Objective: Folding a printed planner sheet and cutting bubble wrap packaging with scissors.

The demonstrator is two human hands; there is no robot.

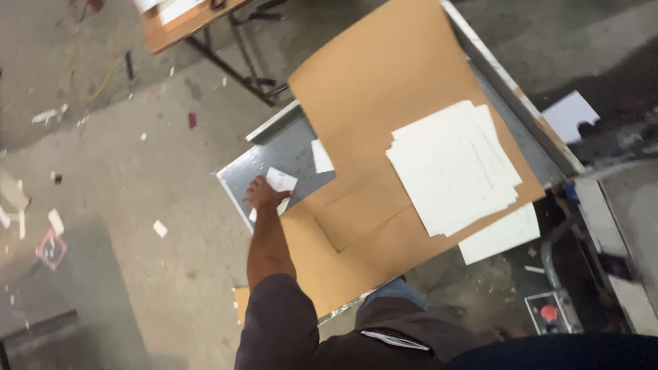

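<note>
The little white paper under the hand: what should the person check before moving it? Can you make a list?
1. Hand on the paper: ok. The left hand rests on the small white paper.
2. Paper lying flat on the metal table: ok.
3. Fingers closed around it: cannot tell, they are hidden.
4. Other hand free: cannot tell, the right hand is out of view.
5. White paper stack tidy: not ok, its sheets are fanned out on the brown cardboard.
6. Cardboard fully on the table: not ok, it overhangs the near edge.
</note>
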